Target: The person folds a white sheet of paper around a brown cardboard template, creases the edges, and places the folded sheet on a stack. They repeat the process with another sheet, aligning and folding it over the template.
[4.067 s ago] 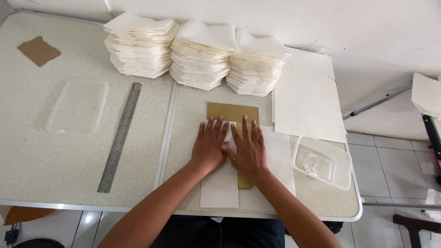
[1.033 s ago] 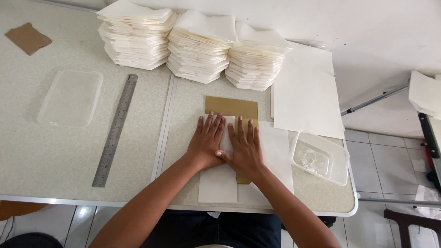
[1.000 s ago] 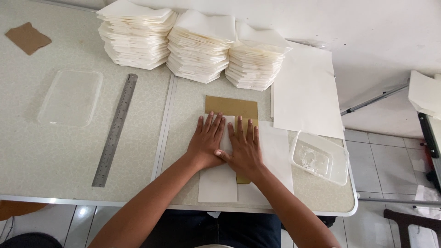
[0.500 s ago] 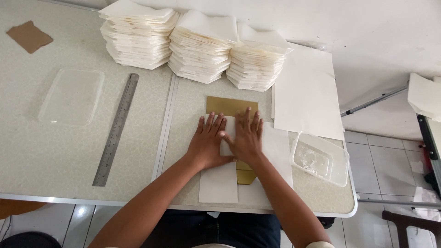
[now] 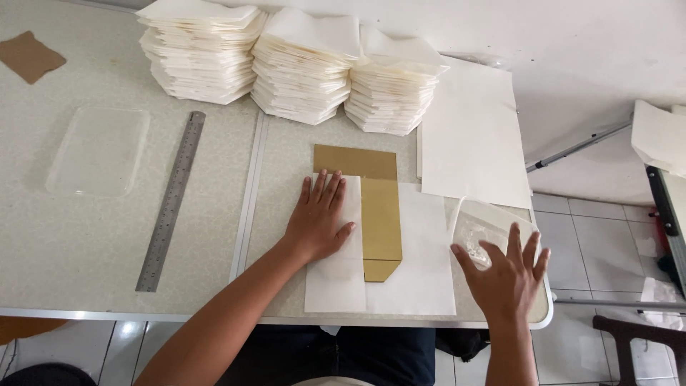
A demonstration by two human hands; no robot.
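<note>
On the far left of the table (image 5: pixel 64 250) lie a brown cardboard scrap (image 5: pixel 28 56), an empty clear plastic lid (image 5: pixel 96 151) and a steel ruler (image 5: pixel 171 200), all well apart from the work.

At the middle, the left hand (image 5: pixel 318 221) lies flat, fingers spread, on the folded left flap of a white paper sheet (image 5: pixel 421 264); it grips nothing and only pins the flap down. Under the flap and beside it lies the tan cardboard template (image 5: pixel 379 221), its top bar showing above the fingertips and its long strip bare between the folded flap and the flat right part of the sheet.

Judged from this, one side fold looks done; the right part lies unfolded and the template is uncovered, so most of the folding seems left.

Behind the sheet stand three stacks of folded white paper pieces (image 5: pixel 300 68). They are near the template's top edge but not touching it. A pile of flat white sheets (image 5: pixel 471 136) lies just to the right.

The right hand (image 5: pixel 507 275) hovers open and empty, fingers fanned wide, over a clear plastic tray (image 5: pixel 480 227) at the table's right edge, apart from the sheet. Nothing lies on the unfolded part; only the tray is close beside it.
</note>
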